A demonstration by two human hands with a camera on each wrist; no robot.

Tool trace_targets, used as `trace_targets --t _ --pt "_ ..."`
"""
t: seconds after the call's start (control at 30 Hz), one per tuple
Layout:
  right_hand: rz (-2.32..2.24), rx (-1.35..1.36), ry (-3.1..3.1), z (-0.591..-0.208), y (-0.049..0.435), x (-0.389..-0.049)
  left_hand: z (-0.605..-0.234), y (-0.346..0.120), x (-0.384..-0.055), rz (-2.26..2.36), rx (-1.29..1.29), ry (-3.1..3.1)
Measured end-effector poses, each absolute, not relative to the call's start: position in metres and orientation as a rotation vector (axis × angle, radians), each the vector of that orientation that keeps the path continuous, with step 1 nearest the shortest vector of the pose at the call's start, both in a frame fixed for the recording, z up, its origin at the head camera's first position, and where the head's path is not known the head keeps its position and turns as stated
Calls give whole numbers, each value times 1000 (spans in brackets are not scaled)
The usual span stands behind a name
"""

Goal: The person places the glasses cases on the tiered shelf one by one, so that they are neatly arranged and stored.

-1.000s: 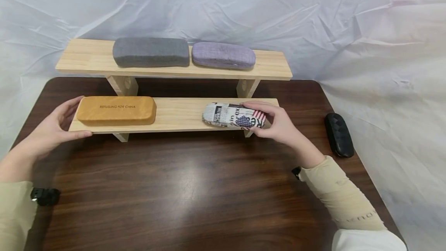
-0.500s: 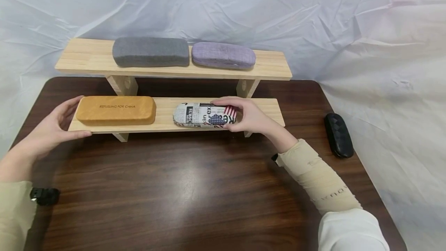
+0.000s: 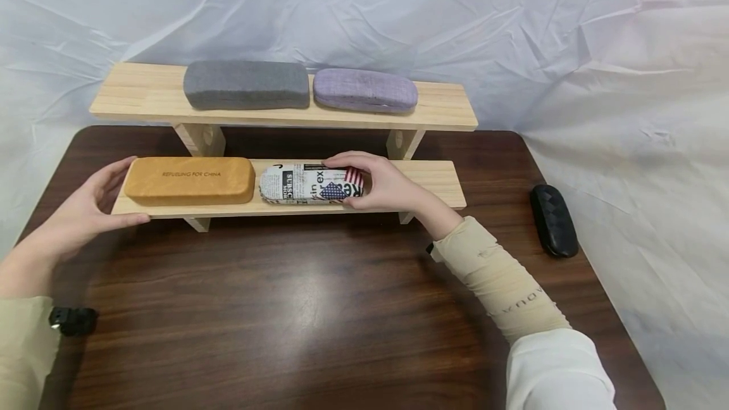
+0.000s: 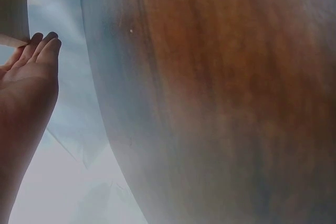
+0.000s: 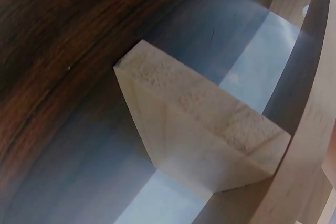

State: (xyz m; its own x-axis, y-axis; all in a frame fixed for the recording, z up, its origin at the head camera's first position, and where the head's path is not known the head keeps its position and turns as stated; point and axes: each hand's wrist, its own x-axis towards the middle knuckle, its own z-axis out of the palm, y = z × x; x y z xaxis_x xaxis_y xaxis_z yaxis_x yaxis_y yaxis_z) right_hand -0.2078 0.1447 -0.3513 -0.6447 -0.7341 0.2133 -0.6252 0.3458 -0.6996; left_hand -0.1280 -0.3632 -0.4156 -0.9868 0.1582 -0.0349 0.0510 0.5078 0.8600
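With the left hand (image 3: 80, 215), thumb and fingers spread, spans the end of the pale wooden lower shelf (image 3: 435, 182), beside the smooth, boxy mustard case (image 3: 190, 181). Next, across a narrow gap, pinches the right end of the rounded newsprint-patterned case (image 3: 310, 183) with the nearer right hand (image 3: 390, 187); extending leftward from that grip, long axis along the lower shelf. Far right, diamond-textured black case (image 3: 554, 220) on dark table (image 3: 296, 334).

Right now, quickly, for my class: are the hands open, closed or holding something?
Left hand: open, at the left end of the lower shelf.
Right hand: closed, holding the newspaper-print case.
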Motion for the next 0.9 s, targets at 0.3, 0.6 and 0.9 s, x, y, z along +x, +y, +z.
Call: trace_targets --t 0.3,0.6,0.9 --pt "-1210 -1306 2456 -358 139 -209 -416 -364 -126 1512 197 2629" --pt "-1205 -1318 2470 -360 137 -207 -417 -365 -126 1521 207 2620" --pt "-1228 -1251 2487 -362 144 -204 -416 -364 -126 1521 209 2622"
